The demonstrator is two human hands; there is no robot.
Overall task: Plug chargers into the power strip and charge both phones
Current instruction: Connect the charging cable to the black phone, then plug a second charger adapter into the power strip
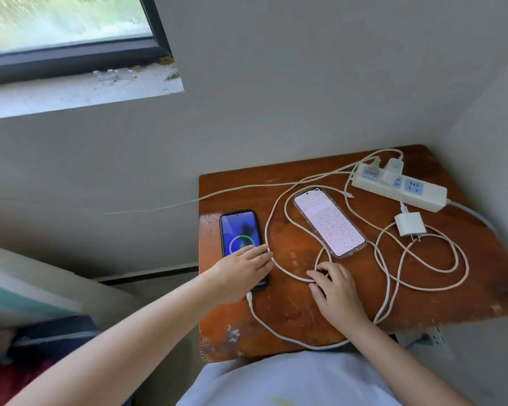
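While the dark phone, left of the power strip, shows charging under the left hand laid flat, fingers open, a cable is pinched by the right hand; its plug should be guided squarely into the pale phone.

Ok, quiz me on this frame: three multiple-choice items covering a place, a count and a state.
1. Where does the loose white charger lie?
A. in the strip
B. on the table beside the power strip
C. on the sill

2. How many phones lie on the table?
A. one
B. two
C. three

3. What does the dark phone show?
A. a green charging ring
B. a blank screen
C. a keypad

Answers: 1 B, its prongs are bare; 2 B, the dark one and the clear-cased phone; 3 A, the ring shows above the left hand.
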